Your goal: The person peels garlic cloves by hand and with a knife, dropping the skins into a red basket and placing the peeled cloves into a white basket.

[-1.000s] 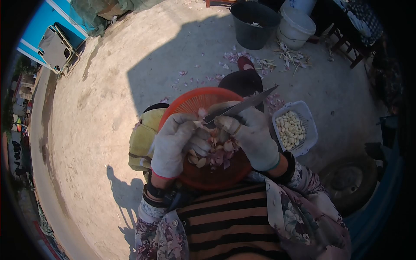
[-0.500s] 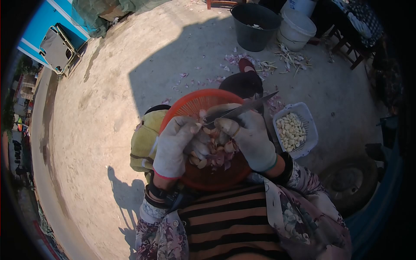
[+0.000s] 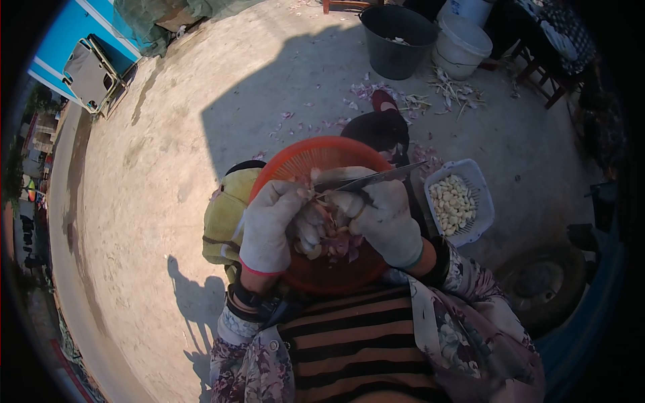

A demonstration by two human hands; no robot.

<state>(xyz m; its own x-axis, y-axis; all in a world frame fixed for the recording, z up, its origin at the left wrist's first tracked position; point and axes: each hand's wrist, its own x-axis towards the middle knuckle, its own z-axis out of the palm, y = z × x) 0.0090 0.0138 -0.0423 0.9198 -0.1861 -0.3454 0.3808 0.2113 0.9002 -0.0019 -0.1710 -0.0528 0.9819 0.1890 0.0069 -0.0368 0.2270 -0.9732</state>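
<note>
An orange plastic basket [image 3: 279, 164] rests on my lap, with garlic cloves and papery skins [image 3: 336, 238] inside. Over it, my left hand [image 3: 272, 225], in a white work glove, pinches what looks like a garlic clove, mostly hidden by the fingers. My right hand [image 3: 388, 218], also gloved, is closed around a knife [image 3: 376, 178]. Its blade points up and to the right, while the handle is largely covered by the glove. Both hands' fingertips are close together above the cloves.
A white basket of peeled garlic cloves [image 3: 453, 203] stands on the ground to the right. Behind it are a dark bucket [image 3: 396, 57], a white bucket [image 3: 459, 50] and scattered garlic skins and stalks [image 3: 457, 91]. A tire [image 3: 537, 282] lies at the lower right.
The knife blade has tilted lower, and my right hand has turned and shifted slightly down. My left hand stays in nearly the same place, still pinching.
</note>
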